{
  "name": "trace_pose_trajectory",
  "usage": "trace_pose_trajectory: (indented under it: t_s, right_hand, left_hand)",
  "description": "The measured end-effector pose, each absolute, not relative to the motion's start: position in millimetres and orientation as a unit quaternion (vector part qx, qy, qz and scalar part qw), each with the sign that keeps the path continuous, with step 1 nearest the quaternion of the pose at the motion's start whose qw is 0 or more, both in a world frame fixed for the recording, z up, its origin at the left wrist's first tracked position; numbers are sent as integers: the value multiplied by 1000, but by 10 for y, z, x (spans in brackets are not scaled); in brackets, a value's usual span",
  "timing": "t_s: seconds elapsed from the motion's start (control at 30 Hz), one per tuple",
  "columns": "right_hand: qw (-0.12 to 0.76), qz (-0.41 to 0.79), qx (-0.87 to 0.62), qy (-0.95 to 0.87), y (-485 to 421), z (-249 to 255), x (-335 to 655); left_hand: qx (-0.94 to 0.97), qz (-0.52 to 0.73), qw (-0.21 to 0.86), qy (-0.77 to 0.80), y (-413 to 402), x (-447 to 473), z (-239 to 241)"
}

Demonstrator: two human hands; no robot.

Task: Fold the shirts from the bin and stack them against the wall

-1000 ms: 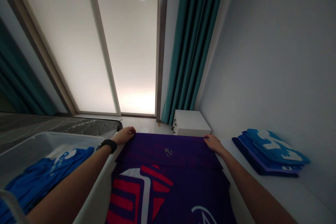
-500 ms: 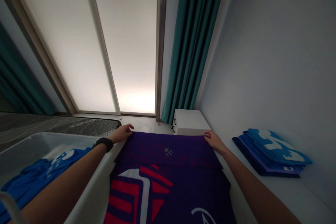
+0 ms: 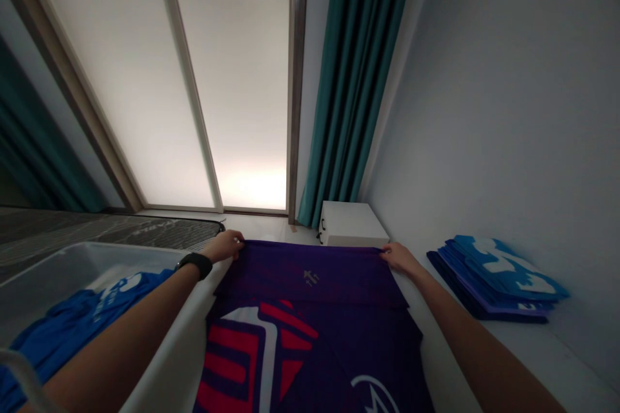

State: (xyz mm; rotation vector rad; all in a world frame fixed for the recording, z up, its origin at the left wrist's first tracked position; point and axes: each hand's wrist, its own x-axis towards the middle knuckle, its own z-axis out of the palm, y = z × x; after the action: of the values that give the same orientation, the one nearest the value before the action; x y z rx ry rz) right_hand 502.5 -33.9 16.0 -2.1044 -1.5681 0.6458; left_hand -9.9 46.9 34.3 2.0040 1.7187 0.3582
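Observation:
A dark purple T-shirt (image 3: 358, 335) with a red and white print lies spread on the white table (image 3: 169, 342) before me. Its far part is folded over, and a small grey arrow mark shows on that flap. My left hand (image 3: 227, 244), with a black band on the wrist, pinches the far left corner of the fold. At the far right corner, my right hand (image 3: 400, 257) grips the same edge between thumb and fingers. The fold's edge is pulled straight between both hands. The shirt's near end runs out of view at the bottom.
Left of the table stands a translucent plastic bin (image 3: 126, 257) holding blue clothes (image 3: 92, 319). A stack of folded shirts (image 3: 498, 284) sits at the right by the wall. Beyond the table are a white cabinet (image 3: 353, 219), a teal curtain (image 3: 358, 77) and frosted sliding doors (image 3: 232, 90).
Both hands keep hold of the shirt's folded edge. The right hand has shifted slightly to the right, and the edge looks a little tauter.

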Motion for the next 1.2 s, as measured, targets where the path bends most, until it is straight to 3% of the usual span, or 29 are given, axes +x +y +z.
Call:
trace_pose_trajectory:
  t_s: [0.37,0.7,1.2]
  right_hand:
    - [362,375,-721,-457,-736,285,4825]
    - [495,364,-678,-404,-745,297,4742]
    - [541,367,-640,-403,-1459,539,4741]
  left_hand:
    - [615,275,381,634,-6,69,553]
    - [537,428,400,608,-104,272,599]
    - [502,523,413,551,-750,266,885]
